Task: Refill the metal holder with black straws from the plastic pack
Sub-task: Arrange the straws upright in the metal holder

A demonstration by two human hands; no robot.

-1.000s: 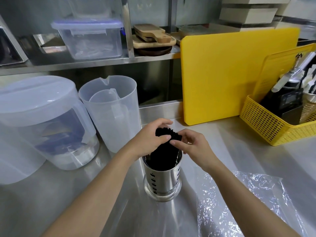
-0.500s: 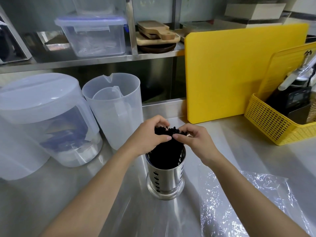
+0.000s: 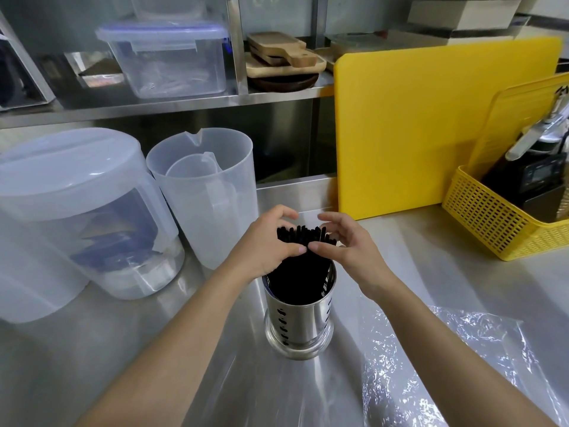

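Head view: a person's left hand [image 3: 267, 245] and right hand [image 3: 347, 245] cup a bundle of black straws [image 3: 303, 235] from either side, fingers curled around the straw tops and the two thumbs almost meeting on the near side of the bundle. The straws stand upright in a perforated metal holder [image 3: 298, 318], their upper ends fanning slightly above its rim. The holder sits on a stainless-steel worktop [image 3: 123, 349], near the middle of the view. A crumpled clear plastic pack [image 3: 446, 359] lies flat on the worktop just to the right of the holder, under the right forearm. To the left stand a translucent measuring jug [image 3: 209, 195] with a smaller cup inside it and a large lidded clear container [image 3: 77, 211]. A yellow cutting board [image 3: 431, 124] leans upright behind the hands, with a yellow mesh basket [image 3: 492, 223] of tools beside it at the right edge. On the shelf [image 3: 154, 104] above are a lidded plastic box [image 3: 167, 57] and stacked wooden boards [image 3: 283, 57].
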